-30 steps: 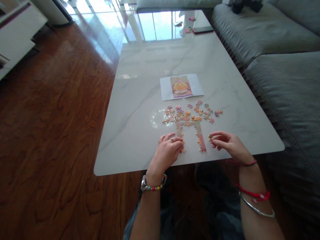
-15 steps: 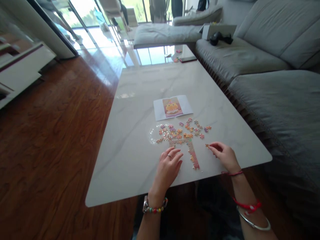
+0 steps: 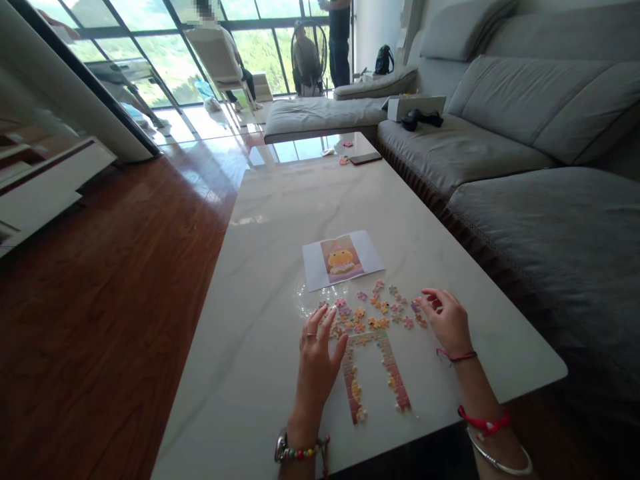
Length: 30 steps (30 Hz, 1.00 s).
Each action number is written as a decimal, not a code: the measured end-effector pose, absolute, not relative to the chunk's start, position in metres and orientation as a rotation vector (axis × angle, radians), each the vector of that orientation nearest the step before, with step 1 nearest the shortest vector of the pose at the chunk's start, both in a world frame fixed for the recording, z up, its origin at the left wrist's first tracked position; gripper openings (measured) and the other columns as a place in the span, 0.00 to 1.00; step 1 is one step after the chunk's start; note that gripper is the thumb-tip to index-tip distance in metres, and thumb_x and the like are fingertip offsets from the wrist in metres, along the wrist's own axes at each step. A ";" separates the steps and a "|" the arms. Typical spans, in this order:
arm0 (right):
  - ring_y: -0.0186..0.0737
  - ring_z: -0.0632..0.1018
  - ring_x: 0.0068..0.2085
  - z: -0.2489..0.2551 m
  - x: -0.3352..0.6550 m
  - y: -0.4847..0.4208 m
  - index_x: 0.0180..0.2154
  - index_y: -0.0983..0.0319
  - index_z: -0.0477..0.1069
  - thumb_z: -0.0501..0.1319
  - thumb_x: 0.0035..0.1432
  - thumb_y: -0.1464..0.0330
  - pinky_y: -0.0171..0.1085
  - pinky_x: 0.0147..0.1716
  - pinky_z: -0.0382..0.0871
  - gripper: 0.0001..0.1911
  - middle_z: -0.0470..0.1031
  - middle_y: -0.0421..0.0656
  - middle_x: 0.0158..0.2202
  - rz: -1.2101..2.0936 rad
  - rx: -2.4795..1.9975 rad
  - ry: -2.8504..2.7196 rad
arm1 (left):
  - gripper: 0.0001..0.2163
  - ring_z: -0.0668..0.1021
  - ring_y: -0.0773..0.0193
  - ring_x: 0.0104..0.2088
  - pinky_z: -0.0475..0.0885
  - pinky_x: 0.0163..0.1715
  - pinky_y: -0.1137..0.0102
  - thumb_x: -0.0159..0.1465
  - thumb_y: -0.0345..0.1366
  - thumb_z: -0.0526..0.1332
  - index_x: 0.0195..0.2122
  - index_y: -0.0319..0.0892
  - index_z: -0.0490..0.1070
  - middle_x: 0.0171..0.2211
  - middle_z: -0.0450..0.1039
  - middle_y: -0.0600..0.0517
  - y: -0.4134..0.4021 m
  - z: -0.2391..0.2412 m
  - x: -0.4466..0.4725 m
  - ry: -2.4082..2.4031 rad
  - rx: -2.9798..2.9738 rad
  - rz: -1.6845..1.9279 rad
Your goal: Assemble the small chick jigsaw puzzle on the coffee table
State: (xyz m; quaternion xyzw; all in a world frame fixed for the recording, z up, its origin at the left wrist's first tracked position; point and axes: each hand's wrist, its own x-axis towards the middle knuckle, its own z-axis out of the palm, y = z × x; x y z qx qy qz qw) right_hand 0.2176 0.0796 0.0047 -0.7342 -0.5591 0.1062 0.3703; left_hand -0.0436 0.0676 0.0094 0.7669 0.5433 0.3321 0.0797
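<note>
Several loose puzzle pieces
Left hand: fingers spread, gripping nothing. Right hand: fingertips curled at pieces; hold cannot be determined.

Left hand with ring, watch, multicoloured beads, right wrist with red cord, red band, silver bangle

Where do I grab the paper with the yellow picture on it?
I'd pinch the paper at its white right margin, coming from the right, thumb on top and a fingertip under the edge. It's a thin sheet, so an edge should lift most easily. Loose puzzle pieces lie close to its near edge, so reaching from there might bump them.
</note>
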 end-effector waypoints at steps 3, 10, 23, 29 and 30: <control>0.36 0.71 0.29 0.011 0.211 0.089 0.35 0.63 0.70 0.54 0.52 0.63 0.37 0.31 0.66 0.13 0.71 0.45 0.31 0.273 -1.817 -1.492 | 0.24 0.60 0.56 0.57 0.61 0.53 0.57 0.59 0.36 0.56 0.56 0.46 0.51 0.54 0.59 0.45 0.073 0.010 -0.039 1.607 2.303 0.955; 0.39 0.72 0.33 0.012 0.209 0.096 0.34 0.63 0.71 0.53 0.53 0.65 0.38 0.32 0.66 0.11 0.71 0.47 0.34 0.273 -1.788 -1.591 | 0.25 0.58 0.55 0.58 0.60 0.53 0.56 0.59 0.37 0.56 0.57 0.46 0.50 0.54 0.58 0.45 0.081 0.006 -0.037 1.583 2.315 0.922; 0.40 0.72 0.34 0.003 0.210 0.104 0.34 0.62 0.71 0.53 0.52 0.67 0.39 0.34 0.67 0.11 0.72 0.47 0.35 0.286 -1.799 -1.621 | 0.23 0.60 0.54 0.57 0.61 0.52 0.55 0.58 0.36 0.56 0.55 0.45 0.53 0.53 0.59 0.44 0.086 0.004 -0.047 1.645 2.303 0.964; 0.41 0.72 0.35 0.002 0.209 0.107 0.33 0.63 0.71 0.53 0.52 0.67 0.40 0.36 0.66 0.11 0.72 0.47 0.35 0.269 -1.813 -1.652 | 0.24 0.60 0.54 0.57 0.62 0.52 0.55 0.58 0.36 0.56 0.55 0.44 0.52 0.53 0.59 0.43 0.088 0.003 -0.050 1.653 2.299 0.967; 0.41 0.72 0.35 0.002 0.209 0.108 0.33 0.62 0.71 0.53 0.52 0.66 0.40 0.36 0.66 0.11 0.72 0.47 0.35 0.266 -1.811 -1.652 | 0.24 0.60 0.54 0.57 0.61 0.52 0.55 0.59 0.36 0.56 0.55 0.44 0.52 0.53 0.59 0.43 0.088 0.004 -0.051 1.654 2.294 0.961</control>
